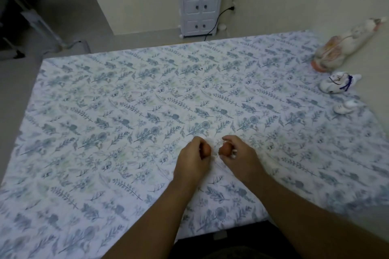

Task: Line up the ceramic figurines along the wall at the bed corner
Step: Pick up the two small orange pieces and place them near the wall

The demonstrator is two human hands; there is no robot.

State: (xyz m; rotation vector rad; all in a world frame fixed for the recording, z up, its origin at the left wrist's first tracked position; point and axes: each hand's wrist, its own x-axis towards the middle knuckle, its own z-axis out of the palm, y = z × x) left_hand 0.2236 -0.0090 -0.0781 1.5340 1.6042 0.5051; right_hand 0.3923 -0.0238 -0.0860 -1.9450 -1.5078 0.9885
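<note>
Three ceramic figurines stand in a row by the right wall: a tall cream and orange one [341, 48] farthest, a medium white one with a blue cord [336, 84], then a small white one [344, 107]. At the middle of the bed my left hand [193, 157] is closed around a small brown and white figurine [207, 149]. My right hand [235, 153] grips another small brown and white figurine [225, 149]. Both pieces sit close together just above the sheet, mostly hidden by my fingers.
The bed [126, 101] has a blue floral sheet. A white cabinet [201, 0] stands beyond the far edge, with a black cable [219, 19] plugged into the wall beside it. Dark furniture [19, 6] stands at the far left on the floor.
</note>
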